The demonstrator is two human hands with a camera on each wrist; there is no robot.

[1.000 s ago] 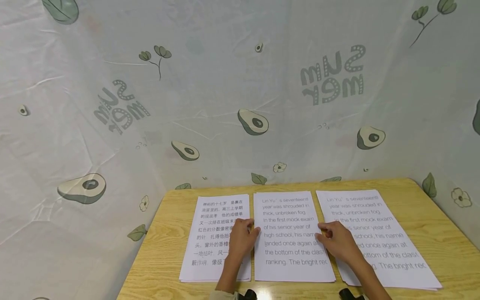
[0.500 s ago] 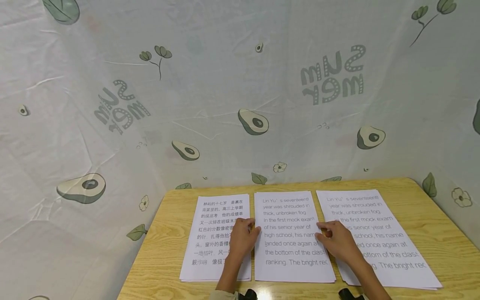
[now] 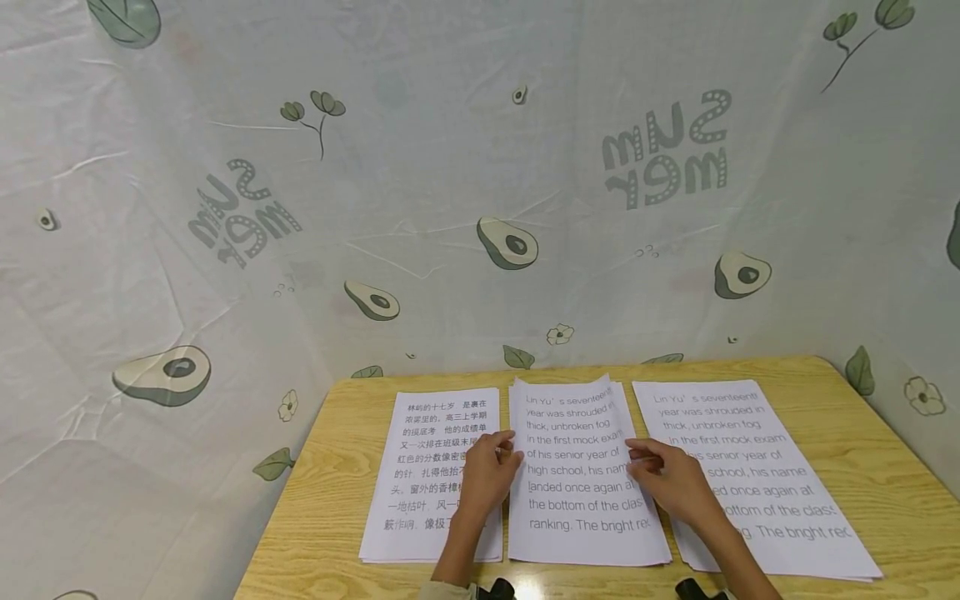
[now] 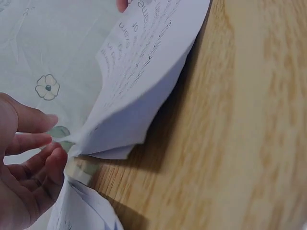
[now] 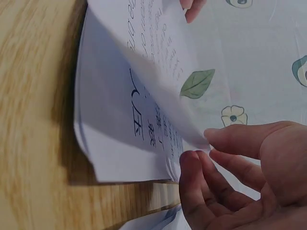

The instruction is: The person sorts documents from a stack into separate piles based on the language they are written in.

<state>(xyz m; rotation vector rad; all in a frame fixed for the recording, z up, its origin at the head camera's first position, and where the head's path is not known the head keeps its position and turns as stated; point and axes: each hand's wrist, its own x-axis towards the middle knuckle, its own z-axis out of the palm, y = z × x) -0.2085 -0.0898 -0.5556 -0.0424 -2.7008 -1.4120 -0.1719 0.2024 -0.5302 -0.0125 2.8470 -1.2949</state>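
Observation:
In the head view, a sheet of paper (image 3: 577, 500) with large English print tops the middle paper stack (image 5: 110, 143). Its upper corners curl up and the sheet bows. My right hand (image 3: 670, 479) pinches its right edge between thumb and fingertips. At the left edge, my left hand (image 3: 487, 475) holds the sheet with thumb and fingertips. The right wrist view shows the raised sheet apart from the page below, which bears Chinese characters (image 5: 136, 124). From the left wrist, the left fingers (image 4: 57, 160) appear curled right at the sheet's edge.
A stack with Chinese print (image 3: 427, 475) lies to the left, partly under my left forearm. Another English-printed stack (image 3: 780, 500) lies to the right, partly behind my right hand. All rest on a wooden table (image 3: 315, 500) before a cloth backdrop (image 3: 435, 183) with avocado prints.
The middle stack's top sheet lay flat before; now its upper corners lift and it bows. My right hand has shifted slightly left and up; my left hand has risen slightly.

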